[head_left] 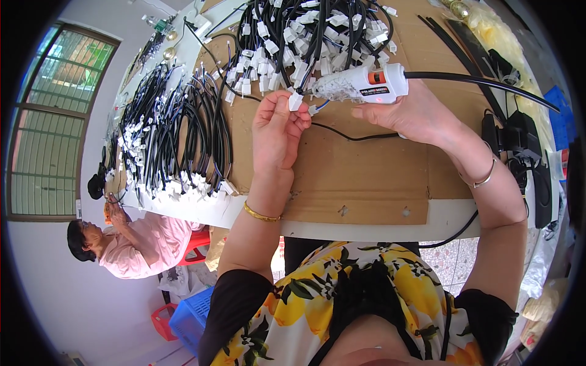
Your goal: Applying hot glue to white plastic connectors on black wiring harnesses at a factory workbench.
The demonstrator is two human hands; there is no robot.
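My left hand (pixel 273 131) pinches a small white plastic connector (pixel 295 100) between thumb and fingers, at the end of a black cable. My right hand (pixel 418 116) is wrapped around a white hot glue gun (pixel 365 80), its handle mostly hidden by the palm. The gun's nozzle, coated in clear stringy glue, points left, close to the connector; whether they touch I cannot tell. A long black rod or cord (pixel 482 78) runs out of the gun's back to the right. Just beyond my hands lies a heap of black cables with white connectors (pixel 305 36).
Brown cardboard (pixel 366 183) covers the white table. At left lies another spread of black cables (pixel 195 134). Black power adapters (pixel 519 137) and cords sit at right, beside yellowish plastic wrap (pixel 500 36). A co-worker in pink (pixel 143 244) sits at the left table end.
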